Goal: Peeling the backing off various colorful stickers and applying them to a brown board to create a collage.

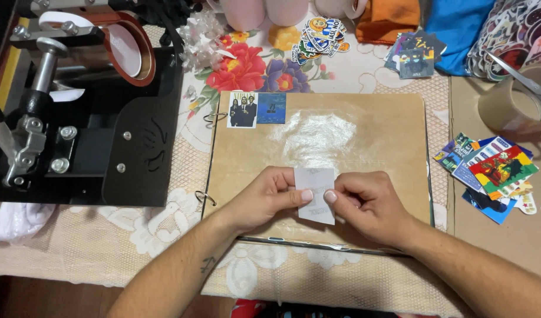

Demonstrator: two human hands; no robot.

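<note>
My left hand (264, 197) and right hand (368, 203) both pinch the white sticker backing (316, 194) between thumb and fingers. It stands upright between them, long axis top to bottom, over the ring-bound wooden album cover (365, 141).

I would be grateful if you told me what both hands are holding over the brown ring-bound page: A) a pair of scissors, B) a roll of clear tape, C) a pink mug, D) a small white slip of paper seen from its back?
D: the left hand and right hand pinch a small white slip between thumbs and fingers above the brown page; the scissors and tape roll lie untouched at the right.
</note>
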